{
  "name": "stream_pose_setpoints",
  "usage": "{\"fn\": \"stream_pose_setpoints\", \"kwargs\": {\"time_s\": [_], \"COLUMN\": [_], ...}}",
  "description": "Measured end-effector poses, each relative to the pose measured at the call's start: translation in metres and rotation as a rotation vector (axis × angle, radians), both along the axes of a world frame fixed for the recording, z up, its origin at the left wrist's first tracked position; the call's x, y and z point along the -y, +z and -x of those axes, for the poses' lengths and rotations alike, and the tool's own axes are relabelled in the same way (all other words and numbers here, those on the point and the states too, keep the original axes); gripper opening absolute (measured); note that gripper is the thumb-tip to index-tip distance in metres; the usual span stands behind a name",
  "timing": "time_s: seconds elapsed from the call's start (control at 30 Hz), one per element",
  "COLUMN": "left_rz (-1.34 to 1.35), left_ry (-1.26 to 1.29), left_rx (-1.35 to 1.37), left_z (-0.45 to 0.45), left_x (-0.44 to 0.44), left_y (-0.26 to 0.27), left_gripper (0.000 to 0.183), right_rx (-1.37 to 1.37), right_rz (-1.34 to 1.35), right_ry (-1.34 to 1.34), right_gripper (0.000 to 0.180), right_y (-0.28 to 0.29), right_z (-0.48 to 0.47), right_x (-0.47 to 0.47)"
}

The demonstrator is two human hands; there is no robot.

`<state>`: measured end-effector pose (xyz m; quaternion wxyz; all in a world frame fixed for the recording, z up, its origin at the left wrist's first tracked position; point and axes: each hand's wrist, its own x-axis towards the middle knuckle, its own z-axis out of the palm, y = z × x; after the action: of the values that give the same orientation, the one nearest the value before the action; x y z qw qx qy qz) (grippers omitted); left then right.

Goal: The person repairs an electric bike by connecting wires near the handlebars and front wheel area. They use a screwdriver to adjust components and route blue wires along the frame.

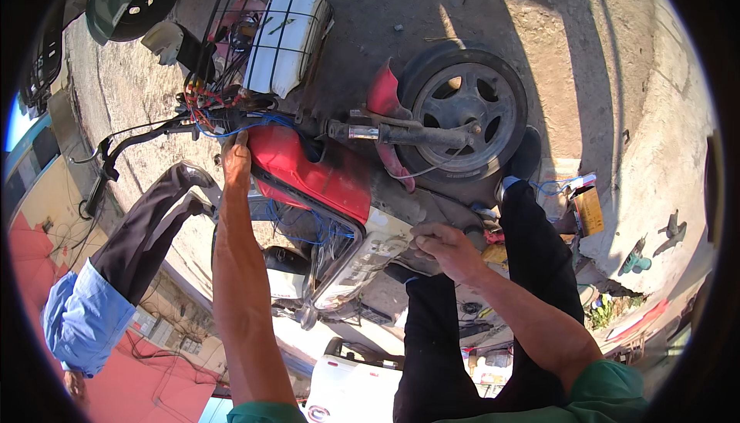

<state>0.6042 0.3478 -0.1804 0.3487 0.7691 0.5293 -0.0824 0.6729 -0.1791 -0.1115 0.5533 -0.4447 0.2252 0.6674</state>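
Observation:
My left hand grips the upper end of the red front panel of an electric scooter or trike, close to the handlebar; some fingertips are hidden. My right hand is curled beside the scuffed off-white lower panel. Whether anything small sits between its fingers cannot be made out. Loose blue wires and red connectors crowd the steering head. Below it, a fork leg with a shock absorber runs to the front wheel. A red mudguard stands by the tyre.
A white box in a wire basket is at the front. The handlebar juts left. Past it stands a person in a blue shirt. An open carton and a green power tool lie to the right.

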Motion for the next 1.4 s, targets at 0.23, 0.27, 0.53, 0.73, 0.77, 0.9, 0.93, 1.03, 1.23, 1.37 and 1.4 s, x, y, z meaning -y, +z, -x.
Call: {"fn": "stream_pose_setpoints", "kwargs": {"time_s": [0.23, 0.27, 0.53, 0.73, 0.77, 0.9, 0.93, 1.03, 1.23, 1.37, 1.4], "left_rz": [0.075, 0.084, 0.588, 0.754, 0.764, 0.769, 0.785, 0.681, 0.59, 0.626, 0.627], "left_ry": [0.009, 0.023, 0.484, 0.647, 0.663, 0.707, 0.709, 0.722, 0.853, 0.886, 0.888], "left_rx": [0.043, 0.09, 0.271, 0.137, 0.138, 0.16, 0.186, 0.211, 0.114, 0.141, 0.16], "left_z": [-0.005, -0.003, 0.013, -0.024, -0.024, -0.022, -0.017, -0.016, -0.025, -0.012, -0.008], "left_x": [0.004, 0.006, 0.03, 0.033, 0.032, 0.028, 0.027, 0.025, 0.035, 0.022, 0.019], "left_y": [-0.001, 0.0, 0.007, 0.031, 0.029, 0.019, 0.016, 0.007, 0.013, 0.004, 0.0], "left_gripper": [0.05, 0.05, 0.056, 0.044, 0.043, 0.041, 0.042, 0.045, 0.05, 0.051, 0.053], "right_rx": [-0.015, 0.009, 0.0, 0.007, 0.012, 0.017, 0.014, -0.043, -0.053, -0.014, -0.007], "right_rz": [0.008, -0.004, -0.022, -0.024, -0.023, -0.012, -0.012, -0.027, -0.021, -0.021, -0.024], "right_ry": [-0.035, 0.007, 0.073, 0.159, 0.164, 0.163, 0.166, 0.077, 0.033, 0.086, 0.094], "right_gripper": [0.038, 0.036, 0.033, 0.036, 0.036, 0.036, 0.036, 0.035, 0.036, 0.036, 0.035], "right_y": [-0.008, -0.008, -0.012, -0.001, -0.004, -0.009, -0.008, -0.012, -0.01, -0.009, -0.01], "right_z": [0.001, -0.001, 0.018, 0.022, 0.024, 0.032, 0.03, 0.026, 0.019, 0.017, 0.018], "right_x": [0.0, -0.002, -0.005, -0.01, -0.009, -0.007, -0.007, -0.009, -0.007, -0.008, -0.007]}}
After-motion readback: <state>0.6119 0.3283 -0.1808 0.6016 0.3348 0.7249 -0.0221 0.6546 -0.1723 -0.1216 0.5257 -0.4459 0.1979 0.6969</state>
